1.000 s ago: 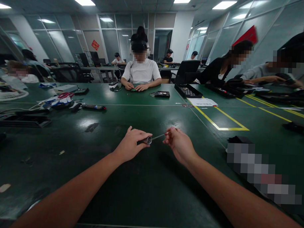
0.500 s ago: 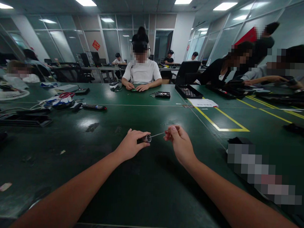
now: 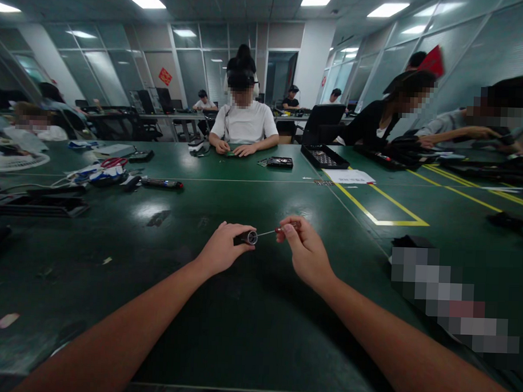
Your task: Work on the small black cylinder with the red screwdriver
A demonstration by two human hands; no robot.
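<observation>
Between the thumb and fingers of my left hand (image 3: 225, 247) is a short dark cylinder (image 3: 245, 237), its round, silvery-rimmed open end turned to the right. My right hand (image 3: 306, 248) grips a screwdriver (image 3: 290, 225) by its reddish, see-through handle. The thin metal shaft points left, and its tip is at the mouth of the cylinder; how far in it reaches I cannot tell. Both hands are over the green tabletop (image 3: 248, 333), near its middle.
A dark pen-like tool (image 3: 162, 183), red-handled scissors (image 3: 114, 162) and cables lie to the left. Farther back are a black tray (image 3: 325, 157) and a white paper (image 3: 350, 176) by yellow tape lines. A person in white (image 3: 245, 124) sits opposite. A partly blurred object (image 3: 446, 299) lies right.
My right hand has turned slightly, and the screwdriver's handle shows more and sits farther left, closer to the cylinder. The left hand and cylinder have shifted a little left.
</observation>
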